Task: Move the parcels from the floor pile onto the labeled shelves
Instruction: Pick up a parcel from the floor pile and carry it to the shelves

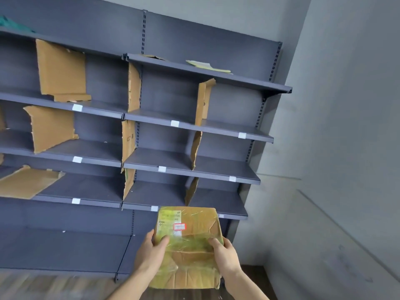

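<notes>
Crumpled tape-wrapped brown cardboard parcel [188, 245] held up before the dark grey metal shelves [186, 167] — left hand [149, 252] gripping its left edge, right hand [225, 256] its right, thumbs on top. White labels [162, 169] along shelf fronts.

Torn cardboard dividers [61, 70] are stood upright between compartments. Yellowish papers [207, 66] are laid flat up top, a green item [13, 23] at far left. A grey wall [346, 105] and wooden floor [43, 286] are seen.
</notes>
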`<action>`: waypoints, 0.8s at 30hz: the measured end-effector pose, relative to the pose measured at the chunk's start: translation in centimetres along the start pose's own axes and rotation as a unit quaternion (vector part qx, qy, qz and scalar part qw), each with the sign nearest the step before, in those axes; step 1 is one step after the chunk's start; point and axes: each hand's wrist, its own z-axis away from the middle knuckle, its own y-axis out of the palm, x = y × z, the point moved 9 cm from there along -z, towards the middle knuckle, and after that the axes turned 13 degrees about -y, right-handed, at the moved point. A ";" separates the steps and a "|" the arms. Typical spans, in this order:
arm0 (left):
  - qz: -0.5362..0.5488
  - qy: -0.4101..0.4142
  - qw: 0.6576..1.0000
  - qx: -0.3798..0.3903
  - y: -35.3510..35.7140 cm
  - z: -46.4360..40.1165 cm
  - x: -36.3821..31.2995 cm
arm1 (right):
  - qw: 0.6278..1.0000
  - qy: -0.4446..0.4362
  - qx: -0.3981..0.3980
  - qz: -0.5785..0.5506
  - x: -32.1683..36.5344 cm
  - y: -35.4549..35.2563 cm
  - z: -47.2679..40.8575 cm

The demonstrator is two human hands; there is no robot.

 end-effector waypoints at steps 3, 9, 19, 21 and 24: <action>0.012 -0.002 1.000 -0.001 -0.9 -1.5 0.1 | 1.000 -0.006 0.010 0.011 0.0 2.0 -1.5; 0.028 -0.013 0.999 -0.026 -2.6 -6.3 -1.2 | 0.999 -0.011 0.038 0.004 0.7 6.3 -6.0; 0.035 -0.034 0.994 -0.102 -4.9 -16.1 -4.8 | 0.991 -0.014 0.127 -0.037 2.6 14.7 -17.0; 0.045 -0.044 0.990 -0.125 -5.7 -17.3 -4.6 | 0.989 -0.011 0.146 -0.033 2.4 16.5 -18.6; 0.054 -0.057 0.984 -0.158 -7.4 -18.5 -4.3 | 0.983 -0.011 0.179 -0.026 2.5 19.7 -20.3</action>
